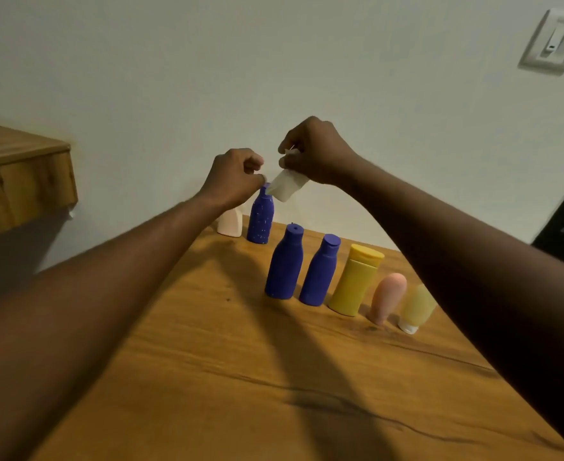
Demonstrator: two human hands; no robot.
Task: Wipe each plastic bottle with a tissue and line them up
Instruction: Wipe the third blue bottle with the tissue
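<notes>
A pale wall fills the upper half of the view, with one light switch high at the right. Below it a wooden desk with dark grain lines runs from the near edge to the wall, and a wooden shelf juts in at the left.

Seven plastic bottles stand on the desk. Five form a row: two dark blue bottles side by side, one yellow bottle, one pink tube resting on its cap, and one pale yellow tube on its white cap, partly behind the right forearm. Two more stand farther back near the wall: a speckled blue bottle and, just beside it on the left, a cream bottle half hidden by the left wrist.

Both arms reach over the desk. The left hand has its fingers closed narrowly at the cap of the speckled blue bottle. The right hand pinches one white tissue between its fingers; the tissue hangs down from them and touches the top of that same bottle, right next to the left fingers.
</notes>
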